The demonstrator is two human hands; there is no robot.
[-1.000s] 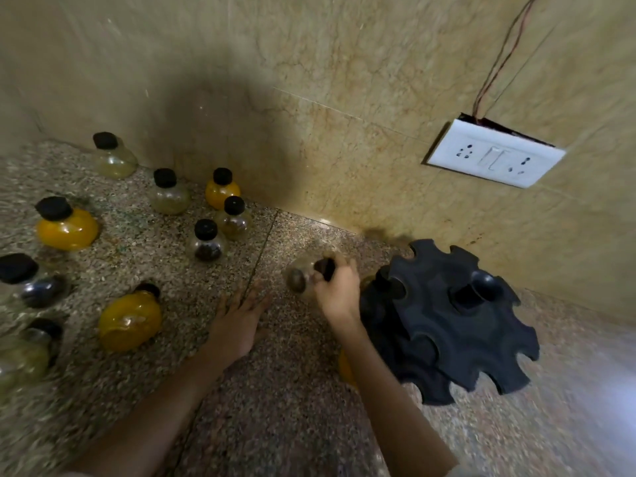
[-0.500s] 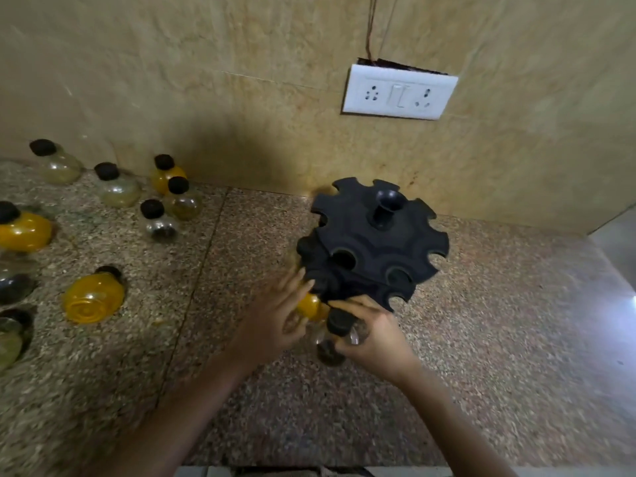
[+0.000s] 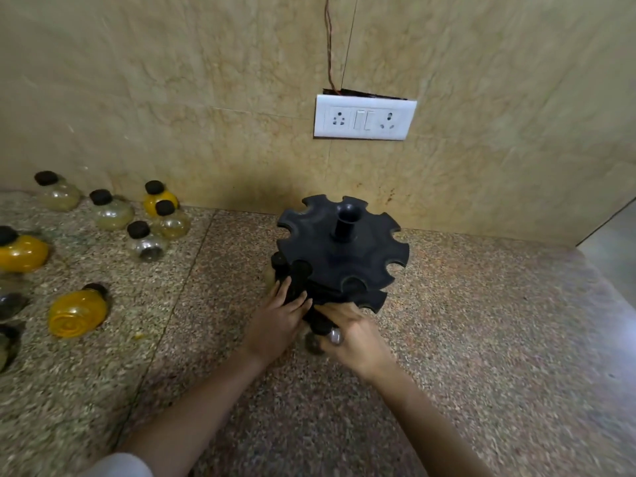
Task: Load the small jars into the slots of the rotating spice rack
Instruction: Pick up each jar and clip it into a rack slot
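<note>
The black rotating spice rack (image 3: 339, 249) stands on the speckled counter near the wall, its notched top tier showing bare slots. My right hand (image 3: 351, 333) grips a small clear jar (image 3: 321, 333) with a black cap, pressed against the rack's lower front edge. My left hand (image 3: 280, 316) rests on the rack's lower left side, fingers against a black part there. Several loose jars stand at the left: clear ones (image 3: 146, 241) near the wall and a yellow one (image 3: 78, 313) lying on its side.
A white socket panel (image 3: 364, 118) with a wire above it hangs on the tiled wall behind the rack. More jars, one yellow (image 3: 21, 251), crowd the counter's far left edge. The granite counter (image 3: 481, 339) extends to the right of the rack.
My right hand carried the clear jar from the left of the rack to its lower front edge. My left hand left the counter and came onto the rack's lower left side.
</note>
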